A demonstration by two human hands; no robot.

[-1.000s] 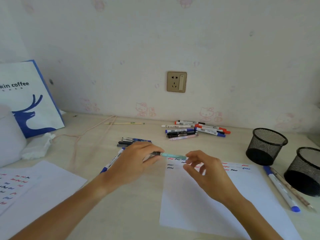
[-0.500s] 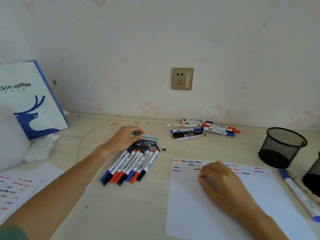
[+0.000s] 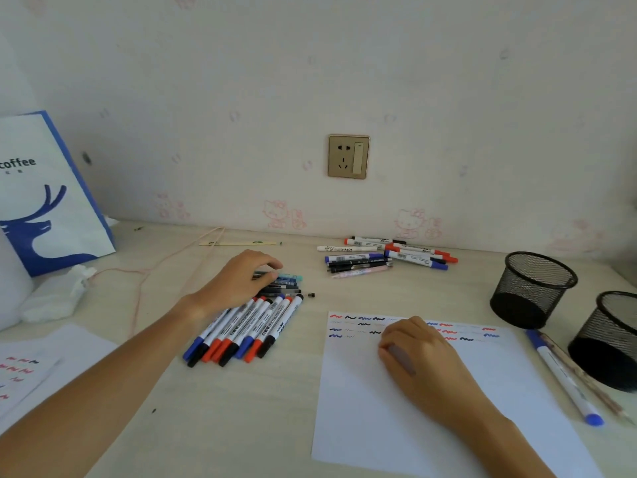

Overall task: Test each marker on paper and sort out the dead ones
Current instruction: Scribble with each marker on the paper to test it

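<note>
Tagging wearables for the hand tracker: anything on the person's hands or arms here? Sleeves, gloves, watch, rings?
Nothing worn that shows. Left hand and right hand are bare: no gloves, and no rings visible on the fingers in view. Both forearms are bare from wrist to frame edge: no sleeves, watch, bands or markings. Upper arms are out of frame, so sleeves higher up can't be ruled out.

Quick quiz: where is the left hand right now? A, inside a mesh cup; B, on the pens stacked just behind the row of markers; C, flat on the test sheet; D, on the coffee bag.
B: the left hand rests its fingers on the small pen stack behind the marker row.
</note>
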